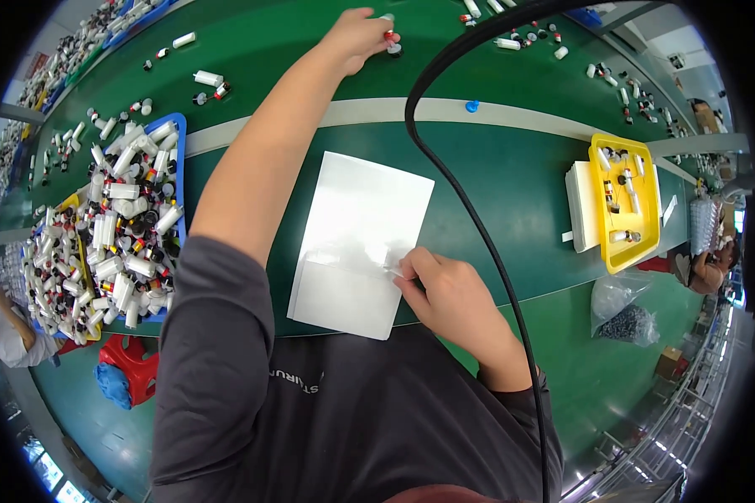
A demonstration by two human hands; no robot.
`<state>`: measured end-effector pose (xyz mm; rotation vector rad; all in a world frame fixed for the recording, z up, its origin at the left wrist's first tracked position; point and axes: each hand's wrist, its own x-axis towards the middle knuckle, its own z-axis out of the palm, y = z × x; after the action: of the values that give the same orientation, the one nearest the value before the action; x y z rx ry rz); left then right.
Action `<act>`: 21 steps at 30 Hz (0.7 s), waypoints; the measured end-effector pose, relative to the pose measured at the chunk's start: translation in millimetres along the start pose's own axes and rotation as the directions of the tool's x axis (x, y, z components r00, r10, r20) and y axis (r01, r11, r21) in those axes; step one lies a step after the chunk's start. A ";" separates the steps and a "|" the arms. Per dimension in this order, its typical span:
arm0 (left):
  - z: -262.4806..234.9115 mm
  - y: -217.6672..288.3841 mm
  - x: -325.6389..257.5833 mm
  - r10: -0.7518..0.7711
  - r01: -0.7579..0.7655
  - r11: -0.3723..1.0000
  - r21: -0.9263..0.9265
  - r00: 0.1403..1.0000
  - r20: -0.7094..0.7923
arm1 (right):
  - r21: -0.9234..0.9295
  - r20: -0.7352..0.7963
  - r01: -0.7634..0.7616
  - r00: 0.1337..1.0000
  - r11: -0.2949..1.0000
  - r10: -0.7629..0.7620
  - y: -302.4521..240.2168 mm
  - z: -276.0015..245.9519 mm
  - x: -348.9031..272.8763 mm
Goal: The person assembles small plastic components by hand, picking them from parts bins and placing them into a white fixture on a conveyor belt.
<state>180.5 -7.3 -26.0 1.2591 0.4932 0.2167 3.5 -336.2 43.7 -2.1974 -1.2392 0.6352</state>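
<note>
My left hand [361, 38] reaches out over the far green belt, its fingers closed on a small cylindrical part [389, 35] with a red band and a dark end. Part of it is hidden by the fingers. Close to my body, my right hand [453, 295] pinches the edge of a clear plastic film [387, 267], perhaps a small bag. This film lies over a white sheet or stack of sheets [367, 197] on the green table, and glare blurs its outline.
On the left, a blue bin [182, 168] is heaped with white cylindrical parts. A yellow tray [608, 247] with a few parts stands at right. Loose parts [209, 79] are scattered along the belt. A black cable [478, 218] hangs across the view. Co-workers sit at both sides.
</note>
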 end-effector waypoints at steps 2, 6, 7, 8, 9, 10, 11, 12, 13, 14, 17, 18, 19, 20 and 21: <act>-37.1 5.0 -36.3 -0.067 0.116 0.878 -0.465 0.990 0.120 | 0.013 0.049 0.006 0.999 1.000 -0.007 -4.9 -3.2 0.5; -55.9 -3.7 -107.4 -0.035 0.314 0.598 -0.738 0.930 0.367 | 0.115 -0.072 0.024 0.997 0.993 -0.016 3.6 -18.3 14.3; -50.9 -4.7 -118.7 -0.040 0.326 0.596 -0.734 0.925 0.378 | 0.162 -0.200 0.031 0.980 0.986 0.002 6.1 -22.8 21.6; -49.4 -4.8 -135.3 -0.020 0.324 0.573 -0.753 0.924 0.382 | 0.201 -0.272 -0.047 0.957 0.978 0.102 -0.5 -30.2 37.1; -43.9 -6.2 -150.1 0.001 0.332 0.543 -0.771 0.918 0.396 | 0.206 -0.416 0.030 0.907 0.978 0.060 -2.0 -29.3 54.5; -38.4 -8.9 -162.5 -0.005 0.332 0.547 -0.768 0.919 0.394 | 0.189 -0.496 0.113 0.868 0.975 -0.005 1.0 -21.8 75.6; -31.3 -9.9 -172.8 -0.019 0.262 0.593 -0.761 0.950 0.312 | 0.162 -0.572 0.196 0.817 0.967 -0.070 3.7 -13.0 94.8; -23.8 -11.4 -178.0 -0.030 0.205 0.633 -0.747 0.970 0.241 | 0.159 -0.577 0.188 0.814 0.969 -0.063 5.5 -7.2 107.8; -22.4 -14.1 -181.9 -0.043 0.209 0.660 -0.721 0.969 0.242 | 0.197 -0.550 0.213 0.832 0.957 -0.072 5.6 -1.3 120.7; -19.7 -16.5 -184.6 -0.039 0.207 0.661 -0.721 0.969 0.243 | 0.234 -0.522 0.235 0.849 0.943 -0.082 6.2 3.6 128.2; -12.6 -23.2 -188.7 -0.004 0.226 0.709 -0.668 0.949 0.316 | 0.283 -0.503 0.202 0.864 0.938 -0.034 10.4 12.3 132.5; -11.9 -24.2 -189.4 -0.004 0.223 0.704 -0.675 0.951 0.310 | 0.321 -0.508 0.215 0.861 0.922 -0.024 13.4 14.8 132.6; -9.6 -22.0 -190.3 -0.016 0.221 0.738 -0.638 0.950 0.311 | 0.350 -0.522 0.251 0.852 0.902 -0.035 20.9 17.7 134.8; -8.5 -21.4 -190.6 -0.028 0.219 0.770 -0.599 0.950 0.312 | 0.348 -0.518 0.249 0.855 0.904 -0.036 26.5 20.1 135.5; -11.0 -25.3 -189.3 0.004 0.192 0.797 -0.573 0.947 0.322 | 0.468 -0.488 0.244 0.873 0.849 0.017 31.4 21.8 135.6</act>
<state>6.7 -85.1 -7.6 0.6189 0.1842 0.0733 72.8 -226.7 -11.7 -1.6631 -0.8101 0.2938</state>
